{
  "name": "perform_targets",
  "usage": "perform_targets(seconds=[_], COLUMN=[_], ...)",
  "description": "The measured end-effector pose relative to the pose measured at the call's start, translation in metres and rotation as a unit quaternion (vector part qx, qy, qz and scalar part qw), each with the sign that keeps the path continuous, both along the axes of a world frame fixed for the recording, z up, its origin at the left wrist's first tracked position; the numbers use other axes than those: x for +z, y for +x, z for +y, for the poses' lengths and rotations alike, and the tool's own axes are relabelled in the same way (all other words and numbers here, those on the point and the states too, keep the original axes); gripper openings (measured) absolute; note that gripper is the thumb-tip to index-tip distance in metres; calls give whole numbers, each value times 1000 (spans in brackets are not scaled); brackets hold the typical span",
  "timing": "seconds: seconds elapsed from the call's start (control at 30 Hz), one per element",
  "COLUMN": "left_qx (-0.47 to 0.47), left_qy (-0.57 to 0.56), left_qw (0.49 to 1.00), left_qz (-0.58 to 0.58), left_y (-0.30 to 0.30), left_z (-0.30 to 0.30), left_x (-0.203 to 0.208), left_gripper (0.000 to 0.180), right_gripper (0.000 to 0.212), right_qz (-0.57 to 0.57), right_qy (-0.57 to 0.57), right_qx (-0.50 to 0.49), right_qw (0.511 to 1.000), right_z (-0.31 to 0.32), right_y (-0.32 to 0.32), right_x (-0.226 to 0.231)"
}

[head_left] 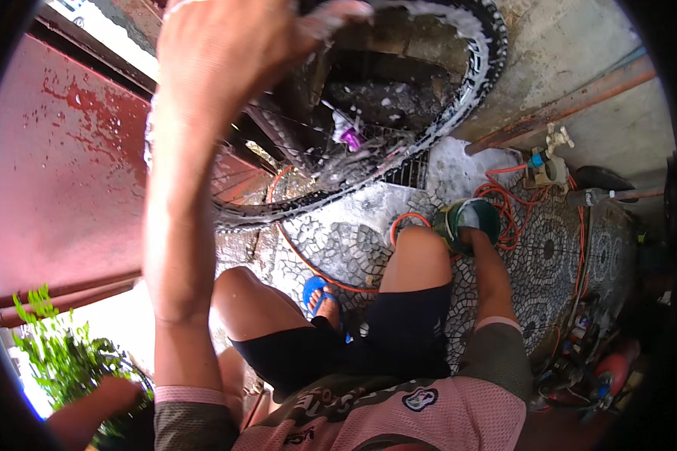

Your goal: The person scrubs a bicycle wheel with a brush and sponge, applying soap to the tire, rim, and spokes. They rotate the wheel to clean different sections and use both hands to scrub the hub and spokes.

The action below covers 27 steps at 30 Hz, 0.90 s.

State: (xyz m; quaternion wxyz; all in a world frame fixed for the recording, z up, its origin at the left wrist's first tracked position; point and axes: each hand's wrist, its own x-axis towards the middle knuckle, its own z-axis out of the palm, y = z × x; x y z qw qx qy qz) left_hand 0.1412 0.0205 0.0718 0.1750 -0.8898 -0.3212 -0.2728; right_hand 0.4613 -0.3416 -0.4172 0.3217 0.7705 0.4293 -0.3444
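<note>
A bicycle wheel [429, 139] with a black knobby tyre and soapy rim stands tilted in front of me. My left hand [237, 34] grips it at the top, foam on the thumb; the fingertips are hidden. At the wheel's middle shows a purple hub [351, 138] with suds on it. My right hand [470, 234] reaches down into a dark green bucket [493, 218] beside my knee. White foam shows inside the bucket, and its wall and the suds hide my fingers.
An orange hose [504, 225] coils by a wall tap [553, 154] and crosses the patterned floor [323, 240]. A metal drain grate [410, 171] lies under the wheel. A red gate [68, 173] and a green plant [64, 353] stand left, near another person's arm [101, 406].
</note>
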Motion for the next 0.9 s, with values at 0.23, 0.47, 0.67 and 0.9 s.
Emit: perform_targets(seconds=[0.23, 0.47, 0.67, 0.9], left_qx=[-63, -82, -58, -25], left_qy=[38, 4, -24, -73], left_qw=[997, 997, 998, 997], left_qz=[-12, -3, -2, 15], left_y=[-3, -7, -6, -2], left_z=[7, 11, 8, 2], left_x=[-5, -2, 5, 14], left_gripper=[64, 62, 61, 63], right_gripper=[46, 47, 47, 48], right_qz=[54, 59, 69, 79], right_qy=[8, 27, 34, 42], right_qx=[-63, -94, -108, -120], right_qw=[997, 993, 991, 989], right_z=[-12, -11, -13, -21], right_y=[9, 19, 36, 51], right_x=[-8, -43, -43, -40])
